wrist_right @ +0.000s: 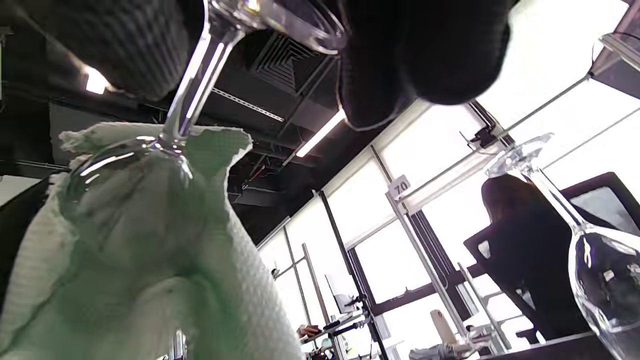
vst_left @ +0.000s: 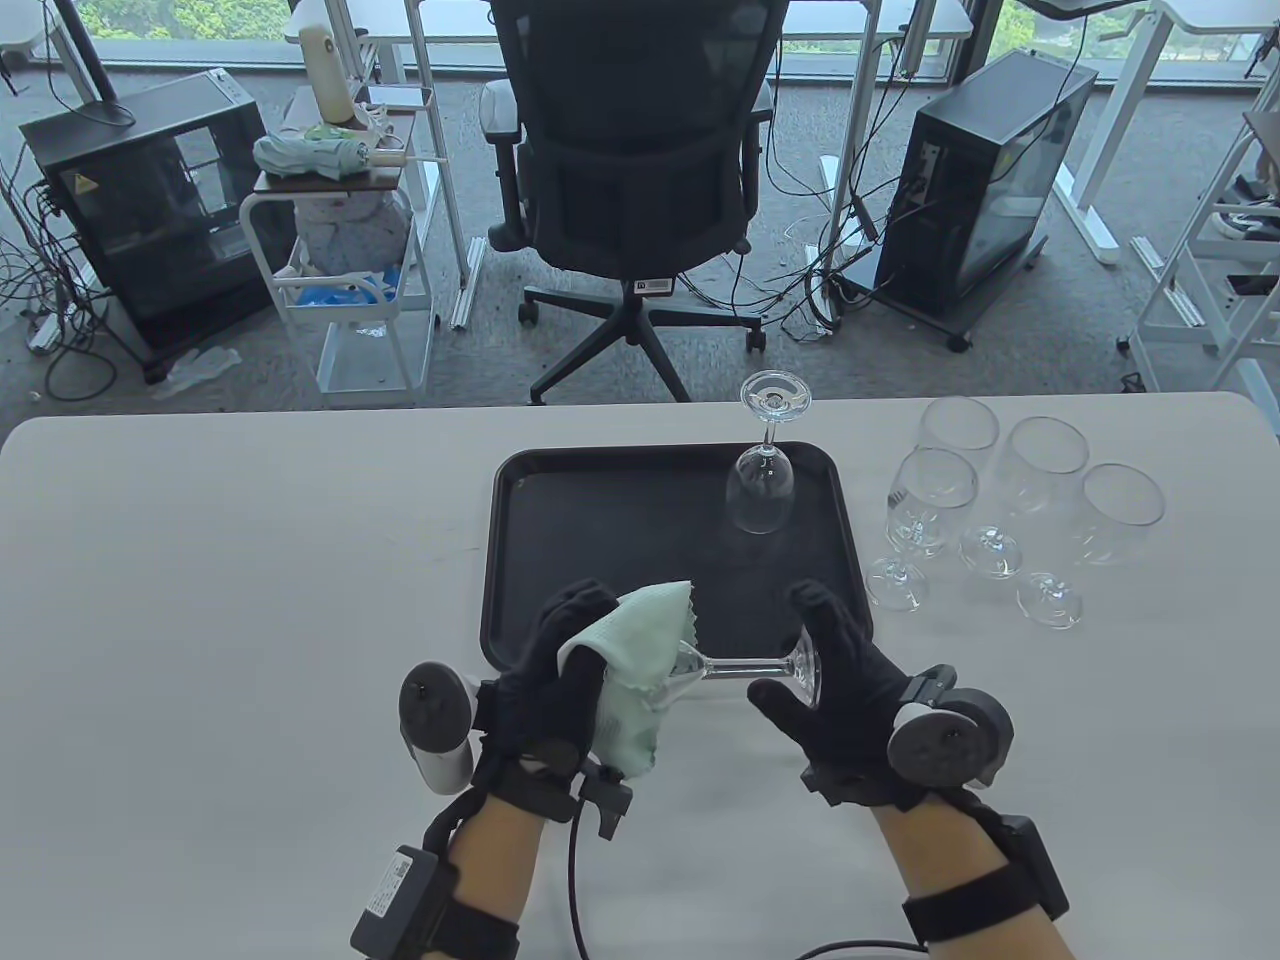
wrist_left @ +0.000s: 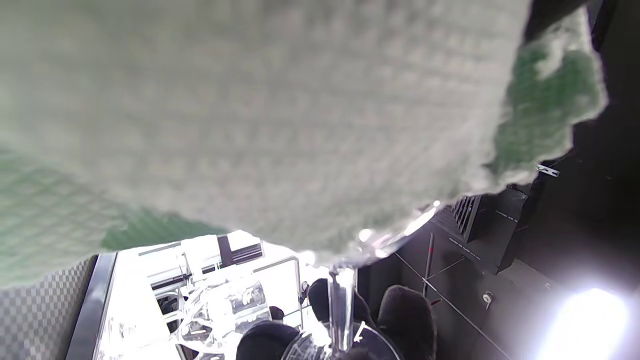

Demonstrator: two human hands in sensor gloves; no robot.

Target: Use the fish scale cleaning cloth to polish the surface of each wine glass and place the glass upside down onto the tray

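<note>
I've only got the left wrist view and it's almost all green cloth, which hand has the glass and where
Observer: Both. The left hand wraps the cloth round the bowel end of the held wine glass; the right hand pinches its foot. The glass lies sideways above the tray's near edge.
Operator: Anything on the tray?
Observer: One upside-down glass, standing at the tray's far right.
Operator: How many left to polish?
Observer: Four upright glasses stand on the table, right of the tray.
</note>
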